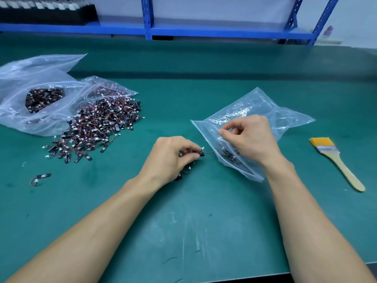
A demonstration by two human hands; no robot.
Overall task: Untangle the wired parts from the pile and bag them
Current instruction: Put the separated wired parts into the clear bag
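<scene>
The left hand [173, 154] curls round a few wired parts [201, 153] just above the green worktop [204, 221]; the right hand [246, 139] pinches the edge of a clear bag [265, 111] just beside them; more parts lie inside that bag; the big pile [98, 129] sits well off to the left; a brush [334, 160] lies at the right.

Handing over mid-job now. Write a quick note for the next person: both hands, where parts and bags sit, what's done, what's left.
Left hand grips a bunch of wired parts beside the mouth of the small bag.
Right hand pinches that bag's top layer.
Done: a few bagged parts lie inside it.
Left: bag the held bunch, then work through the pile on the mat, next to the large bag; one stray part lies nearer you.
</scene>
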